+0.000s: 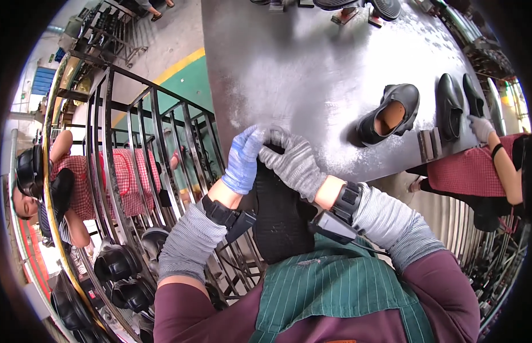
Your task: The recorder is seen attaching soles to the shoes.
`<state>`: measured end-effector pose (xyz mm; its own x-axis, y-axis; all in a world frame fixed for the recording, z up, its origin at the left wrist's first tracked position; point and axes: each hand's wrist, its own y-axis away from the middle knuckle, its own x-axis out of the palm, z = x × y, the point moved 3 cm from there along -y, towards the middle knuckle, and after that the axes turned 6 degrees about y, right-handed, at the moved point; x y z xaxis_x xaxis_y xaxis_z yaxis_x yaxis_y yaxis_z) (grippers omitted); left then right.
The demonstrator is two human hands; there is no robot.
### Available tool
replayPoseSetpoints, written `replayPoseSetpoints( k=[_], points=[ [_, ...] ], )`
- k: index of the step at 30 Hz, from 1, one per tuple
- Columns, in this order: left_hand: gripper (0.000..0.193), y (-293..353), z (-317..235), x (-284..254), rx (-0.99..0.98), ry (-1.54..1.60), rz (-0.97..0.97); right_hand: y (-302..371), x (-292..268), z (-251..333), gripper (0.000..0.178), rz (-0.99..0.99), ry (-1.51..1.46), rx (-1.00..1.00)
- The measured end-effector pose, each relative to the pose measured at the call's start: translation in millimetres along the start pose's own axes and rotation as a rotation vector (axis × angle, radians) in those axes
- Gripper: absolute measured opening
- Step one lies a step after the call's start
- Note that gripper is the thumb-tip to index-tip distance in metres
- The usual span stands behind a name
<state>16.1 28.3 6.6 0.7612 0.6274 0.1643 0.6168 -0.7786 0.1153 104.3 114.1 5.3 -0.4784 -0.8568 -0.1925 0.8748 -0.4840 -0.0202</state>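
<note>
Head view: my left hand [243, 161] and right hand [293, 163] both grip a black shoe [280, 220], sole up, near my apron [329, 291].

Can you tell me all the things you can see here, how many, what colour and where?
held shoe: one, black, sole up, between both hands at the table's near edge
table: one, grey metal, top middle
open shoe: one, black with tan inside, on the table, right
shoe pair: two, black, table's right edge
co-worker's hand: one, grey glove, by the pair
rack: one, black metal bars, left
shoes on rack: several, black, lower left
left hand: one, blue glove, on the held shoe
right hand: one, grey glove, on the held shoe
</note>
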Motion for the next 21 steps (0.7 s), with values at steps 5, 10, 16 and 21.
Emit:
replayPoseSetpoints(
  k=[5, 10, 16, 21],
  points=[
    [0.051, -2, -10, 3, 0.026, 0.102, 0.082, 2, 2, 2, 0.029, 0.013, -0.268, 0.074],
    [0.045, 52, -39, 31, 0.149, 0.128, 0.241, 64, -13, 45, 0.023, -0.227, 0.195, -0.523],
    [0.042, 46, -17, 23, 0.145, 0.159, 0.097, 32, -10, 22, 0.026, 0.064, -0.331, 0.005],
    [0.064, 161, -4, 66, 0.236, -0.226, 0.142, 156, -15, 4, 0.031, 0.127, -0.48, 0.06]
  ],
)
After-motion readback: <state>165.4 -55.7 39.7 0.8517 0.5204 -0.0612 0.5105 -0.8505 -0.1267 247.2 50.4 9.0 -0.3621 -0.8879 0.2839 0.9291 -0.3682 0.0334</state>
